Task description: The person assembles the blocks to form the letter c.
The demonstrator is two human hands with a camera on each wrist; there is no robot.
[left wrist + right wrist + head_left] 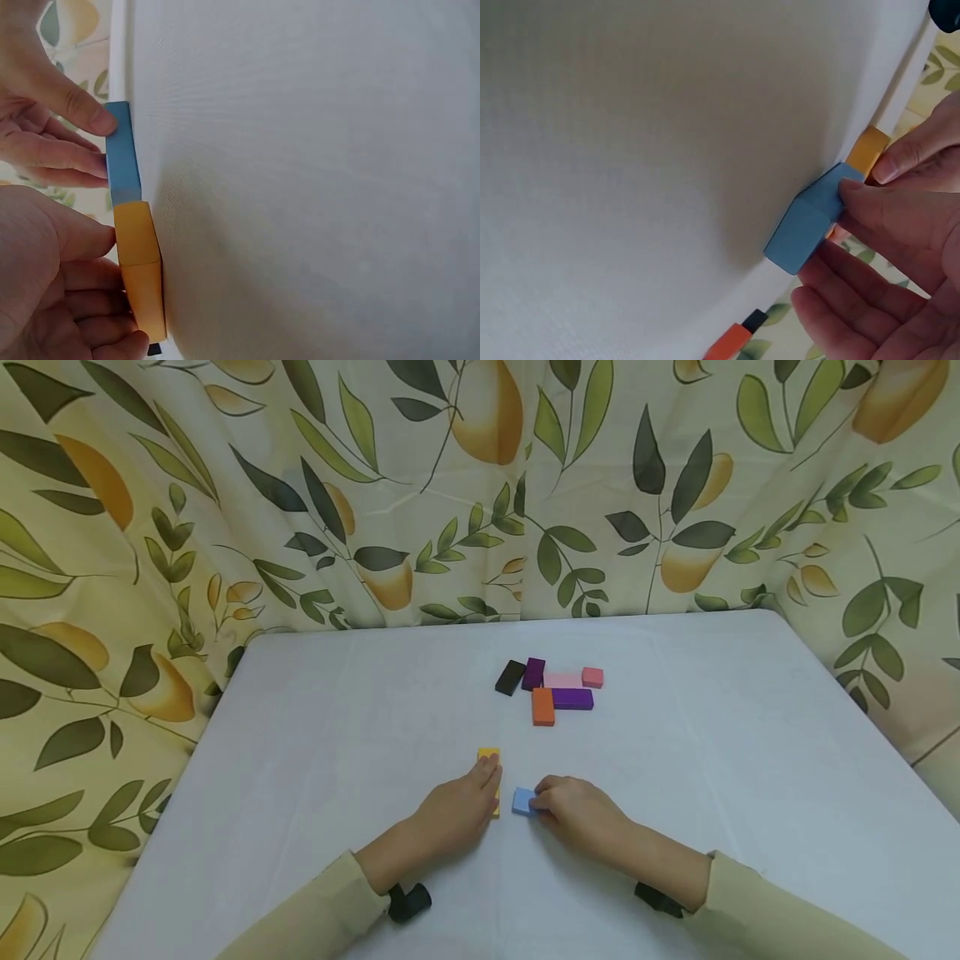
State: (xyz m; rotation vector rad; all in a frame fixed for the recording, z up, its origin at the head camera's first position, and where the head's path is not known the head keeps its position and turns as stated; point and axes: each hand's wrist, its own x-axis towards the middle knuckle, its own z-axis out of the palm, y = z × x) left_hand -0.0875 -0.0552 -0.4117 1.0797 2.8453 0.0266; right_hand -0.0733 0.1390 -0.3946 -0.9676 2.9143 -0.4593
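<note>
A yellow rectangular block lies lengthwise on the white table in the head view, mostly covered by my left hand. Thumb and fingers of that hand hold the yellow block along its upper side in the left wrist view. Just right of it, a light blue block lies flat, a small gap apart. My right hand pinches the right part of this blue block between thumb and fingers. The fingers hide part of it from above.
Farther back, a cluster holds a black block, a dark purple block, a pale pink block, a small pink block, a purple block and an orange block. A leaf-patterned curtain stands behind the table.
</note>
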